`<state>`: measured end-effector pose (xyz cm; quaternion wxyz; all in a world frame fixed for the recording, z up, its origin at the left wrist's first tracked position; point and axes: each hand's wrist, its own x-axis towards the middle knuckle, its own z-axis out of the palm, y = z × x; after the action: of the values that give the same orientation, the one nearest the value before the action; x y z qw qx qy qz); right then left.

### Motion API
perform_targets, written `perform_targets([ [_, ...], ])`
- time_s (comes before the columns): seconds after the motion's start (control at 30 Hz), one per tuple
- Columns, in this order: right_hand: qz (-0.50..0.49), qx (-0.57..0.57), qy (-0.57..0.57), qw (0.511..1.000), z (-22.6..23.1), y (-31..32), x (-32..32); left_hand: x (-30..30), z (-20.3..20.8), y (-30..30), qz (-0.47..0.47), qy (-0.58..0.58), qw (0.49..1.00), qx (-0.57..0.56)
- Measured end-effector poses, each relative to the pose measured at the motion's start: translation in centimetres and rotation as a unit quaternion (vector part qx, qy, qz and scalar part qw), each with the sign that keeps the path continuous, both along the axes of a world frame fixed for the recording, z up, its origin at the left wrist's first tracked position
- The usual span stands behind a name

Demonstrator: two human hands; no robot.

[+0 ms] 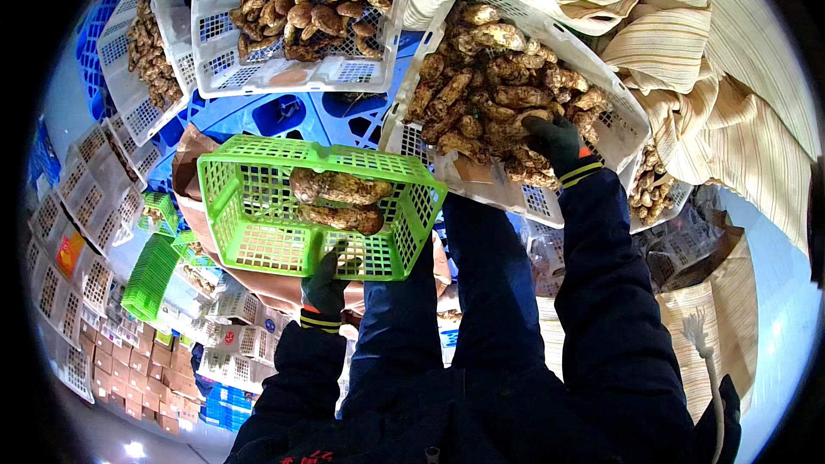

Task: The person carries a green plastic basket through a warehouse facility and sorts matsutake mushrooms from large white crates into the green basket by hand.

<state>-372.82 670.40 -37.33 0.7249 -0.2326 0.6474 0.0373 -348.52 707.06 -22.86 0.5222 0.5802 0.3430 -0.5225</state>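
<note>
The left hand (pixel 324 285), in a dark glove, holds a green basket (pixel 331 157) by its near side, the fingers closed on the rim. Inside the basket two long brown mushrooms (pixel 340 187) lie side by side, stretched left to right. The basket is tilted, with its open side facing the wearer. The right hand (pixel 557 139), also gloved, reaches into a white crate (pixel 600 73) and touches a heap of similar mushrooms (pixel 494 94); its fingertips are hidden, so I cannot tell whether they are gripping one. Beyond the basket, a second white crate (pixel 352 84) with dark-capped mushrooms (pixel 301 13) stands on a blue pallet (pixel 236 116). Striped cloth (pixel 722 129) lies in folds to the right, and green baskets (pixel 148 279) are stacked at the left.
</note>
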Motion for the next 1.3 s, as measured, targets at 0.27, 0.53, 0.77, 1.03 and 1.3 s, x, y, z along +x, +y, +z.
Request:
perform_targets([
  [0.27, 0.065, -0.435, 0.187, 0.878, -3.6, 0.2, -6.7, -0.2, -1.0, 0.6, -0.001, 0.004, 1.000, 0.019],
  [0.53, -0.175, -0.339, 0.255, 0.889, -2.8, 11.3, -13.6, 0.0, -0.2, -0.6, -0.012, -0.014, 1.000, 0.005],
  [0.77, -0.364, 0.340, 0.006, 0.867, 3.6, 15.6, -7.6, 1.9, 0.6, -2.5, -0.067, -0.009, 0.998, -0.018],
  [1.03, -0.578, -0.032, -0.219, 0.785, -2.5, 19.5, -3.2, 3.0, 0.7, -7.0, -0.144, -0.015, 0.989, -0.022],
  [1.3, -0.582, -0.136, -0.182, 0.781, -0.5, 21.8, -3.5, 3.9, 2.1, -10.3, -0.233, -0.039, 0.967, -0.101],
])
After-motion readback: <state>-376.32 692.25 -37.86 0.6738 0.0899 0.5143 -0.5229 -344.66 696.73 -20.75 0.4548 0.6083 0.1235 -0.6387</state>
